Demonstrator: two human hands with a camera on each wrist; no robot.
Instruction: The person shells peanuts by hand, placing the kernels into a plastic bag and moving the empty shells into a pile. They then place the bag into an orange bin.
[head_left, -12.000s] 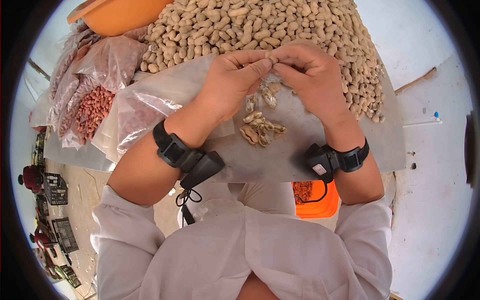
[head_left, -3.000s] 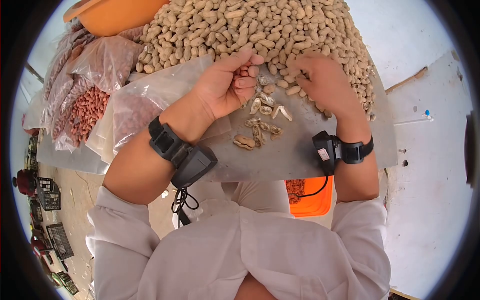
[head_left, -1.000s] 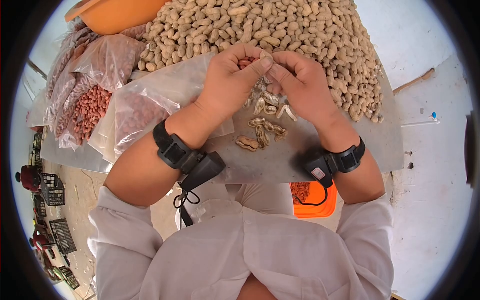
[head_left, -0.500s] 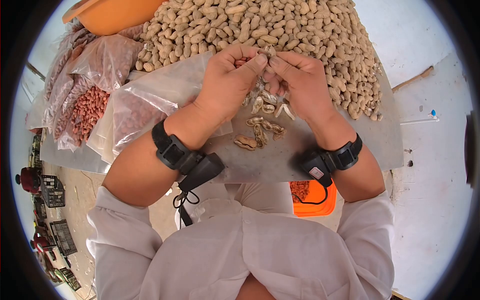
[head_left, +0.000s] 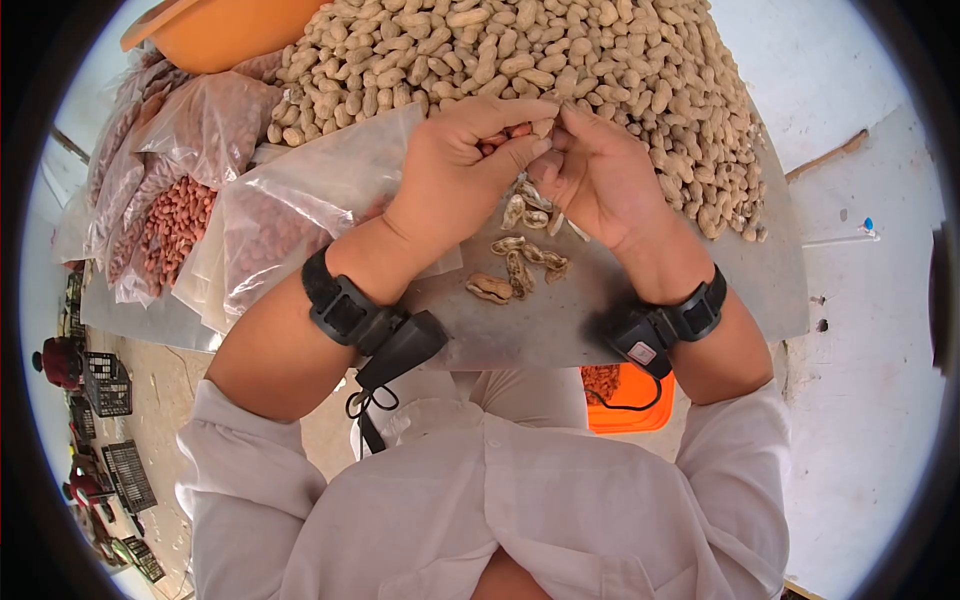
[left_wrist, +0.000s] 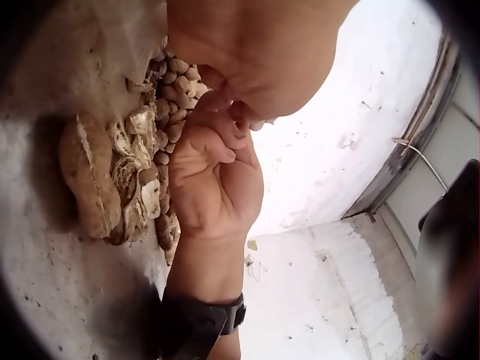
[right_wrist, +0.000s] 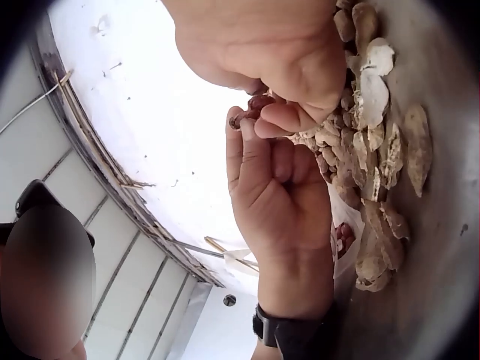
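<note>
My left hand [head_left: 450, 165] holds red peanut kernels [head_left: 518, 131] in its curled fingers and pinches a tan peanut [head_left: 543, 127] between thumb and forefinger. My right hand [head_left: 615, 175] meets it from the other side, its curled fingertips right at the same peanut and its palm turned partly up. In the right wrist view, red kernels [right_wrist: 257, 106] show between the fingertips of both hands. The left wrist view shows the right hand [left_wrist: 214, 169] behind the left one, which hides the peanut. Below the hands, split empty shells [head_left: 520, 262] and one larger peanut [head_left: 489, 288] lie on the metal tabletop [head_left: 560, 335].
A big heap of unshelled peanuts [head_left: 560, 50] covers the back of the table. Plastic bags of red kernels [head_left: 180, 225] lie at the left, with an orange basin [head_left: 235, 35] behind. An orange tub [head_left: 640, 405] stands below the front edge.
Three seconds ago my right hand was at the heap; it then joined the left at a peanut. Since half a second ago the right palm has turned upward and its fingers have shifted.
</note>
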